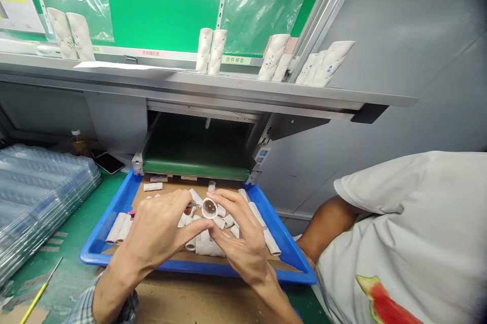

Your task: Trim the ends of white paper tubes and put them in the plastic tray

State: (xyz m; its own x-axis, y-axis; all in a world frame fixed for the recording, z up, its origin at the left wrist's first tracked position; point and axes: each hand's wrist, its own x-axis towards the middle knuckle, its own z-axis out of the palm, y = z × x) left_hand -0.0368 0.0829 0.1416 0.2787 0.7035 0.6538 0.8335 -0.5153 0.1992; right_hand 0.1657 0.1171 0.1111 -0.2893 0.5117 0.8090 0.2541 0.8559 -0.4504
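Note:
Both my hands hover over a blue tray (114,207) lined with brown card and holding several short white tubes (207,248). My left hand (160,232) and my right hand (239,235) pinch one white tube (209,208) between their fingertips, its open end facing me. A small red-handled tool (188,208) shows just behind my left fingers; whether the hand touches it is unclear.
A green conveyor belt (196,168) ends at the tray's far edge. A stack of clear plastic trays (38,197) lies left, with a phone (109,163) behind. White patterned sleeves (211,50) stand on the shelf (228,92). Another person in a white shirt (411,232) sits right.

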